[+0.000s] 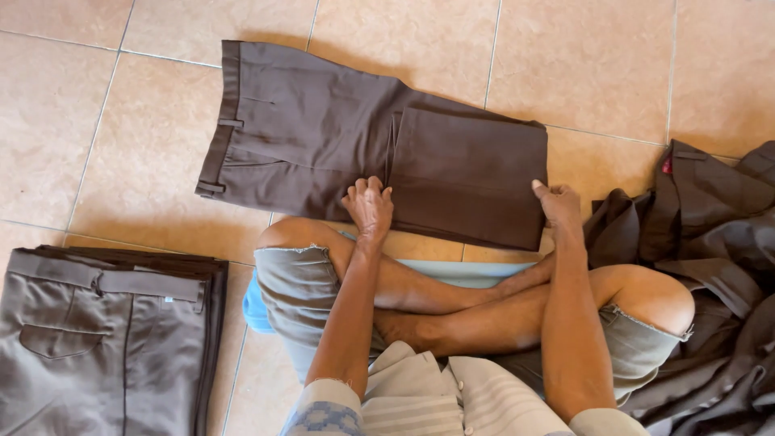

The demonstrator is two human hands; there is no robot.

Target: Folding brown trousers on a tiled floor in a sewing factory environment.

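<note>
Brown trousers (323, 133) flat on tile floor (145, 178) at 12 o'clock, legs folded back once. Left hand (369, 206) pinching fold edge, right hand (559, 206) gripping outer corner, hands apart. Uneven pull likely skews fold; loose heap (710, 266) at 3 o'clock could snag

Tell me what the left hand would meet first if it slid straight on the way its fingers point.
The left hand rests on the brown trousers, fingers pointing away from the body. Going straight on, it would cross more of the trousers' cloth, then probably reach the bare tiled floor beyond them.
</note>
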